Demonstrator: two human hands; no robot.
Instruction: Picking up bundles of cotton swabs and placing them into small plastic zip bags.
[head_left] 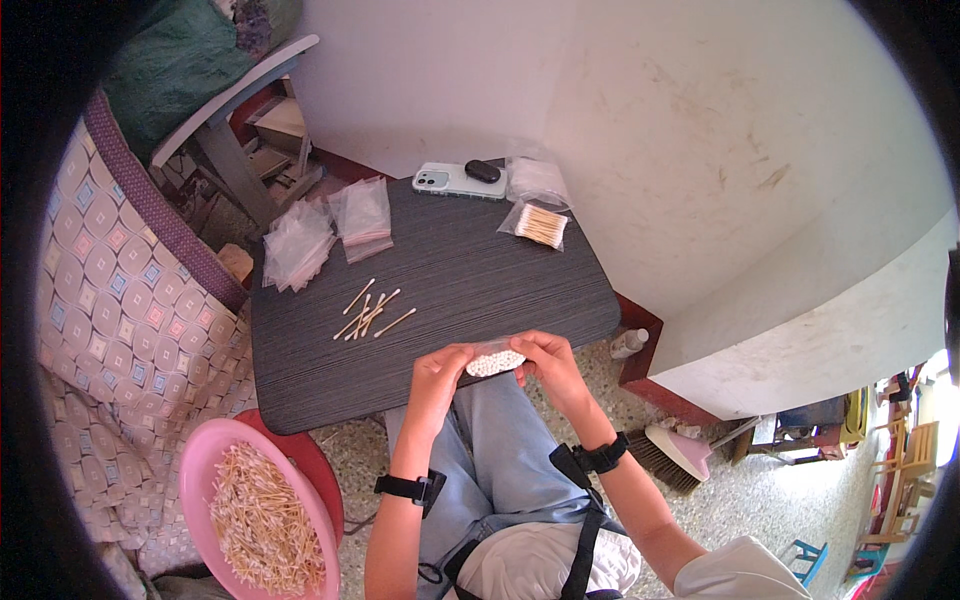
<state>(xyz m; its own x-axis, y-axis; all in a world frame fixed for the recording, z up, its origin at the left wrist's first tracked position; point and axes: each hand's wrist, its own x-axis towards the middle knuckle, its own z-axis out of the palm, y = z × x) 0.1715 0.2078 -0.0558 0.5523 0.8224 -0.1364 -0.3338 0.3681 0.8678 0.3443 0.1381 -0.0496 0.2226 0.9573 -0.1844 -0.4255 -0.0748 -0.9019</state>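
Over the near edge of the dark table [450,290], my left hand [438,375] and my right hand [550,365] grip a small clear bag of cotton swabs [495,363] from its two sides. The white swab tips face me in a tight bundle. My fingers are closed on the bag's upper edge, and some fingertips are hidden behind it. Several loose cotton swabs [372,315] lie scattered on the tabletop, ahead and to the left of my hands. At the far right of the table sits another clear bag filled with cotton swabs [540,227].
Flat plastic bags [300,243] lie at the table's far left. A phone [432,181] with a small black case [482,171] on it lies at the back, beside more clear plastic [537,182]. A pink basin [193,475] of swabs stands lower left. A bottle [628,344] and broom [665,458] are at right.
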